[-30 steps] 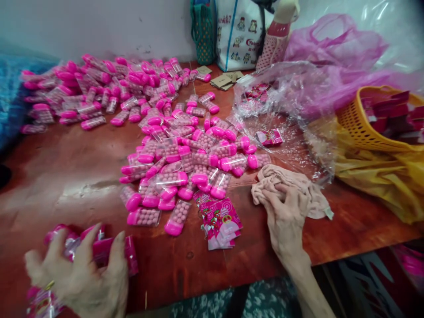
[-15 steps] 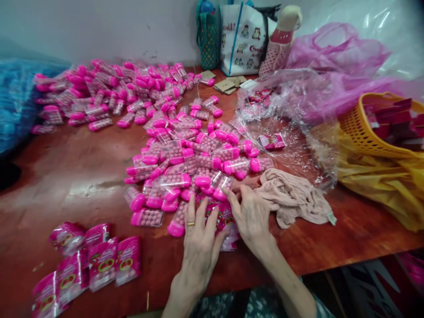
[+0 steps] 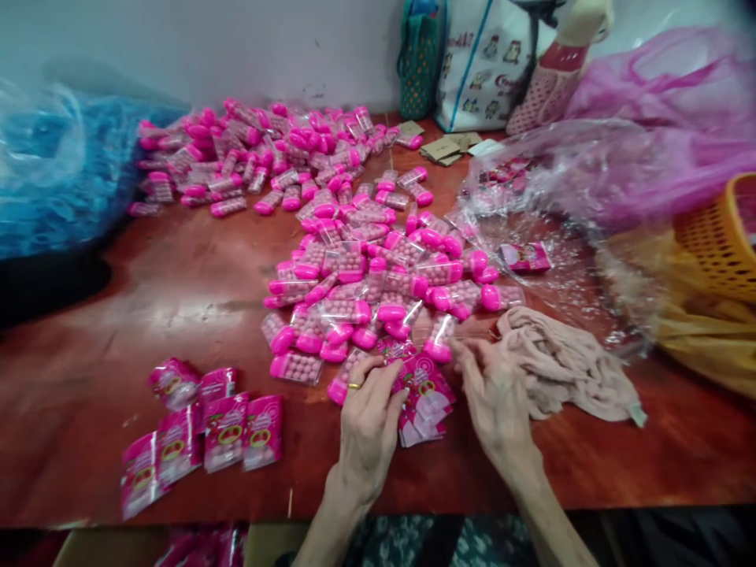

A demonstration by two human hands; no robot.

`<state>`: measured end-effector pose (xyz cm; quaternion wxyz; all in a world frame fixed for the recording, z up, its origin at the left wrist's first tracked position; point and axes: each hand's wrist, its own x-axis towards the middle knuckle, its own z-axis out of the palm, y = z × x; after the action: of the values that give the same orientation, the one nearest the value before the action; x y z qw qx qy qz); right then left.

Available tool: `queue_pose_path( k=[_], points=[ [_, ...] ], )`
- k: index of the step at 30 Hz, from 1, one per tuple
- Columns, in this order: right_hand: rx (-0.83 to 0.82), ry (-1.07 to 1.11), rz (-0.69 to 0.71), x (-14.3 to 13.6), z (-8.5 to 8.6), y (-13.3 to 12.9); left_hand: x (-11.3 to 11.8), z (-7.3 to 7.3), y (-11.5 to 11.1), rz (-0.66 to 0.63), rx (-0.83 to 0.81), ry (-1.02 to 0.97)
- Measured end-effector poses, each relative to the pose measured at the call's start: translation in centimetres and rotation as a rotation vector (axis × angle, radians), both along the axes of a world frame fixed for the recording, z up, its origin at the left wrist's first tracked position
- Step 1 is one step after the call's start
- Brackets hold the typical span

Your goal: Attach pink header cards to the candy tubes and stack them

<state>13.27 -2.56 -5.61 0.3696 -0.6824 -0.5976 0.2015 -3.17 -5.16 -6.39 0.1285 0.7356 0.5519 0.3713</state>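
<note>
Clear containers of pink balls with bright pink caps [image 3: 354,311] lie heaped from the back left to the middle of the table. Flat pink printed sleeves [image 3: 426,394] overlap in a small pile between my hands. My left hand [image 3: 373,409] is at the pile's left edge, fingers curled; whether they grip a sleeve is hard to see. To the right of the pile, my right hand [image 3: 493,394] has its fingers apart, nothing in them, near a capped container [image 3: 440,337] and the beige cloth [image 3: 567,362]. Several filled pink packets [image 3: 226,431] lie at the front left.
A blue bag [image 3: 64,173] sits at the left. Behind stand a white printed bag [image 3: 481,67] and a bottle in a green holder [image 3: 418,67]. Crumpled clear plastic [image 3: 561,197], purple plastic [image 3: 661,102] and a yellow basket [image 3: 714,236] are at the right.
The view has shifted, so the table items appear farther right. My hands have moved apart and uncovered the sleeves between them. My left fingers are more curled.
</note>
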Motion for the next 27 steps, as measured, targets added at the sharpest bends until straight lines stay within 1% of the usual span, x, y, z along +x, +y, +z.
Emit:
queue_pose_path(
  k=[4, 7, 9, 11, 13, 15, 16, 18, 21, 23, 24, 26, 27],
  points=[
    [-0.159, 0.078, 0.06, -1.2, 0.1, -1.9, 0.0, 0.0, 0.4, -0.013, -0.006, 0.003],
    [-0.218, 0.153, 0.035, -1.8, -0.1, -2.4, 0.2, 0.1, 0.4, 0.013, -0.012, 0.003],
    [-0.2, 0.158, 0.015, -1.8, -0.2, -2.5, 0.3, 0.2, -0.2, 0.03, 0.013, -0.009],
    [-0.176, 0.151, 0.021, -1.7, -0.2, -2.4, 0.4, 0.2, -1.2, 0.007, 0.06, -0.002],
    [-0.143, 0.139, 0.047, -1.6, -0.1, -2.4, 0.5, 0.3, -2.4, -0.065, 0.083, 0.048],
    [-0.108, 0.121, 0.071, -1.6, 0.0, -2.4, 0.8, 0.1, -3.4, -0.139, 0.052, 0.112],
    [-0.091, 0.115, 0.072, -1.6, 0.0, -2.4, 0.9, 0.0, -3.6, -0.156, 0.033, 0.134],
    [-0.064, 0.114, 0.041, -1.5, 0.0, -2.3, 0.9, -0.4, -3.4, -0.149, 0.028, 0.159],
    [-0.007, 0.14, -0.059, -0.8, 0.1, -2.2, 0.5, -0.6, -2.0, -0.108, 0.054, 0.161],
    [0.01, 0.189, -0.1, -0.4, 0.4, -2.1, 0.0, -0.1, -1.1, -0.097, 0.04, 0.114],
    [0.003, 0.225, -0.098, -0.2, 0.6, -2.1, -0.2, 0.3, -0.8, -0.08, 0.026, 0.065],
    [-0.036, 0.302, -0.057, -0.3, 1.2, -2.2, -0.6, 1.4, -0.6, -0.003, -0.044, -0.106],
    [-0.06, 0.345, -0.026, -0.5, 1.5, -2.3, -0.6, 1.9, -0.5, 0.045, -0.122, -0.231]
  ],
)
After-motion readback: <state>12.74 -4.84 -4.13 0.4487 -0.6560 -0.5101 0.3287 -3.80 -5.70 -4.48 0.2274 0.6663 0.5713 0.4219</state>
